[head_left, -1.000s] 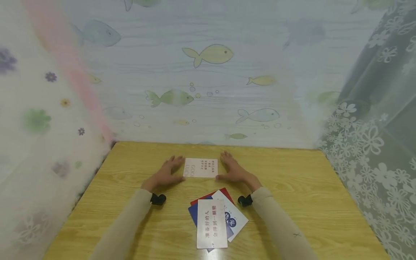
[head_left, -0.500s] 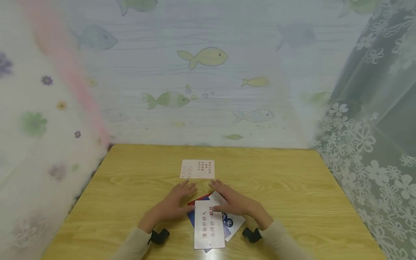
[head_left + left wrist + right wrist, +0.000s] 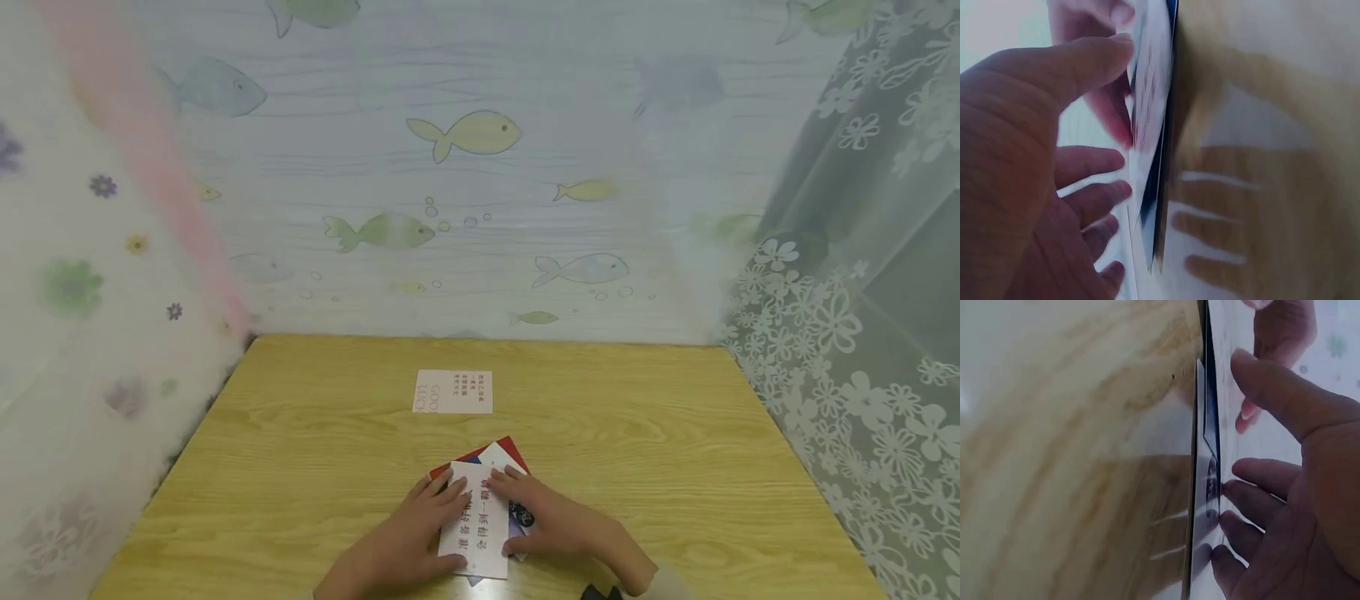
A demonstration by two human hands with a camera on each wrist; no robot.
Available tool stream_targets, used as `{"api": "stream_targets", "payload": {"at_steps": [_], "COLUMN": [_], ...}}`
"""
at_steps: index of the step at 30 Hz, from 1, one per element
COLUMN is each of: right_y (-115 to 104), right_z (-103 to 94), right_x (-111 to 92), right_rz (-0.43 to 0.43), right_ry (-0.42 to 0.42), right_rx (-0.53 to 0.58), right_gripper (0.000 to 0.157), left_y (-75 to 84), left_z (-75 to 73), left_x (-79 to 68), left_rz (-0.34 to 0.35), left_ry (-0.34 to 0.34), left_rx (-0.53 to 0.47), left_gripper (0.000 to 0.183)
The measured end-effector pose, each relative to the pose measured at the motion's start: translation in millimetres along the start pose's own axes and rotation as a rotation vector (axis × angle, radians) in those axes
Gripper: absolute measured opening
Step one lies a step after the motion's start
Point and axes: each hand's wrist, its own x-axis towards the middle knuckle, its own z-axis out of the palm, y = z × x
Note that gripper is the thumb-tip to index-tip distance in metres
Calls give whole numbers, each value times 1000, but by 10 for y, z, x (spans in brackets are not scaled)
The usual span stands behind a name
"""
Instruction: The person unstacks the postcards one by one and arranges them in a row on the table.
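Observation:
On the wooden table lies a fanned stack of cards. Its top white card [image 3: 483,554] bears lines of printed characters. From under it stick out a red card [image 3: 513,450], a white card [image 3: 491,454] with a dark round print, and a blue card [image 3: 516,528]. My left hand [image 3: 405,533] rests at the top card's left side, fingertips on its face and thumb near its lower corner. Opposite, my right hand [image 3: 564,518] touches the right side with fingers spread. Both wrist views show the stack edge-on, with fingers [image 3: 1100,165] loosely extended beside it.
A separate white card [image 3: 453,392] printed GOOD LUCK lies further back on the table [image 3: 637,433]. Behind the table's back edge stands a wall covering [image 3: 480,250] with fish drawings. A lace curtain [image 3: 847,392] hangs at the right.
Both hands have left the GOOD LUCK card and moved back toward the body onto the stack. The GOOD LUCK card stays on the table. The stack's top card has shifted and tilted slightly.

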Motion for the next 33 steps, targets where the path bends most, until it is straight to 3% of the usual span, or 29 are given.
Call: {"api": "stream_targets", "payload": {"at_steps": [6, 13, 20, 25, 29, 33], "right_y": [-54, -180, -285, -287, -206, -93], "right_z": [27, 101, 180, 139, 64, -15], "right_x": [-114, -324, -457, -499, -487, -422], "right_rz": [55, 52, 31, 107, 49, 0], "right_ry": [30, 88, 42, 52, 141, 169], "right_rx": [-98, -174, -116, 7, -15, -63], "right_gripper": [78, 73, 63, 58, 66, 80], "left_y": [144, 83, -20, -125, -233, -316], "left_z": [62, 128, 49, -27, -93, -154], "left_x": [-68, -129, -171, -237, -272, -277], "left_rz": [-11, -31, -69, -101, -124, -136], "left_ry": [-45, 77, 58, 70, 117, 139], "left_rx": [37, 180, 98, 31, 20, 31], "left_gripper": [81, 81, 93, 104, 110, 105]}}
